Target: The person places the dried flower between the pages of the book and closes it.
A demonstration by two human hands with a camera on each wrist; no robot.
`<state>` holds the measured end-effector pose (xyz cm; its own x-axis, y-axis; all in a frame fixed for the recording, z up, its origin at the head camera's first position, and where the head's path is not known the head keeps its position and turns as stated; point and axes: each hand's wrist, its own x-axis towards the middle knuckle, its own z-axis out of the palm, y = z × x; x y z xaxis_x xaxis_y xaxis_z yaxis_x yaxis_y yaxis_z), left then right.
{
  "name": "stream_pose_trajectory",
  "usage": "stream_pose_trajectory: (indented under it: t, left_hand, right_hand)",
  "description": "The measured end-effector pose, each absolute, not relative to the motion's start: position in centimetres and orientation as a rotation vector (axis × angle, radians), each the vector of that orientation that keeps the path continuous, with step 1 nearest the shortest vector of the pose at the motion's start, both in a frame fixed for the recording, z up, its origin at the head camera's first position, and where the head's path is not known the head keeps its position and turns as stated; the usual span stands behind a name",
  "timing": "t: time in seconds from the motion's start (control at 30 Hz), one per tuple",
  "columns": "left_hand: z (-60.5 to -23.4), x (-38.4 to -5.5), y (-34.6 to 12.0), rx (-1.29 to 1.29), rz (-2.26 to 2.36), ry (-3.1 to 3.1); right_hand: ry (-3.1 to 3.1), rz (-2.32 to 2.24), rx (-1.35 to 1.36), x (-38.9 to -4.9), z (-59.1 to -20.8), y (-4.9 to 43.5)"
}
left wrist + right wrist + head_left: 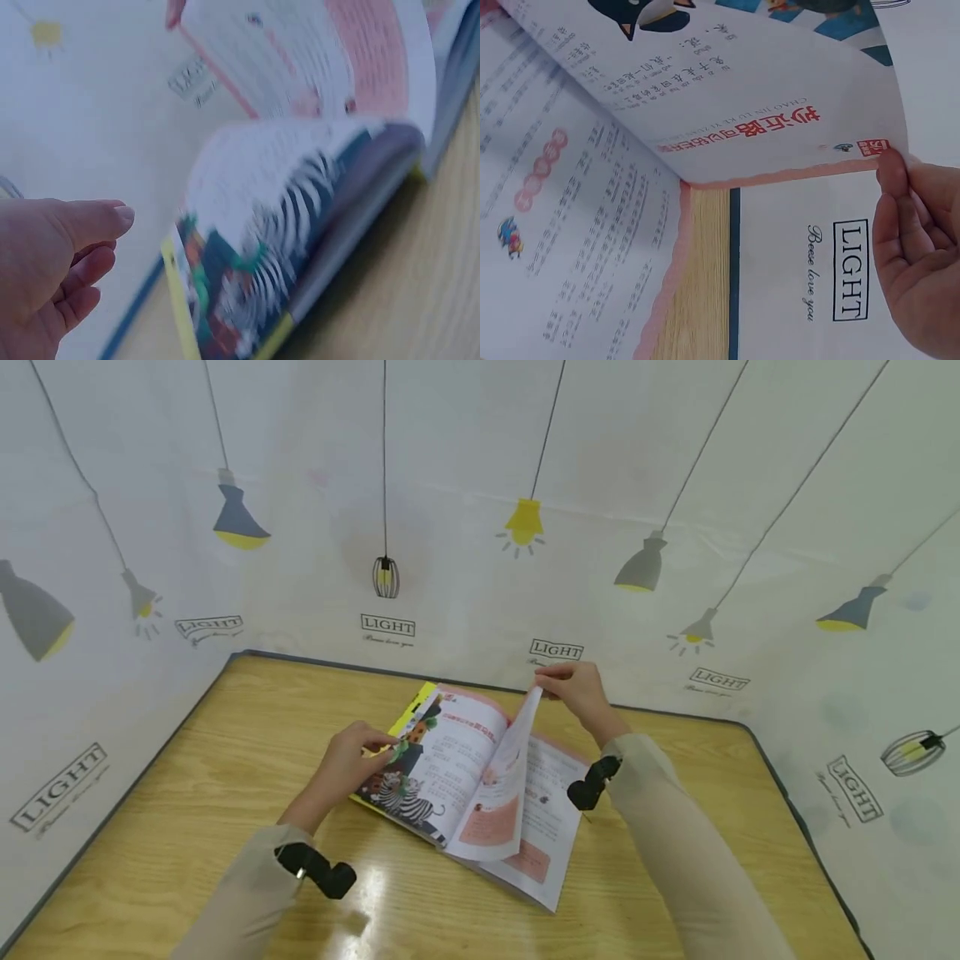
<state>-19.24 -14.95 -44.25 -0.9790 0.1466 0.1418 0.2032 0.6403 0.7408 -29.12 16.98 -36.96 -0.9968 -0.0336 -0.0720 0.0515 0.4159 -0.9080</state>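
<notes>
An open picture book [461,735] lies at an angle on the wooden table. Its left page shows printed text and a drawing of zebras [277,225]. Between thumb and fingers, my right hand [581,693] pinches the far corner of a single page [506,785], which stands lifted over the right side. The right wrist view shows that hand [922,247] at the corner beside a small red printed mark [873,148]. My left hand [348,764] is by the book's left edge; in the left wrist view its thumb and loosely curled fingers [86,277] hold nothing.
Wood-grain tabletop [225,777] surrounds the book, with a dark edge [337,665] along the back. Behind it hangs a pale cloth [457,460] printed with lamps and the word LIGHT. Small black devices [322,868] are strapped to both wrists.
</notes>
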Motion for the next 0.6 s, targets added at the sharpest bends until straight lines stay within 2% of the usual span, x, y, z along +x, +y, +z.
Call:
stream_pose_trajectory:
  t: [0.33, 0.47, 0.6]
  left_hand:
    - [-37.3, -17.6, -10.5, -0.718, -1.334, -2.625]
    - [-35.7, -16.9, -9.2, -0.888, -1.367, -2.649]
    - [-34.9, -16.4, -8.2, -0.93, -1.352, -2.747]
  right_hand:
    - [2.544, -1.711, 0.014, -29.9, -36.5, 15.1]
    - [2.545, -1.721, 0.041, -30.1, -36.4, 14.5]
    - [2.548, -1.727, 0.032, -30.3, -36.3, 14.0]
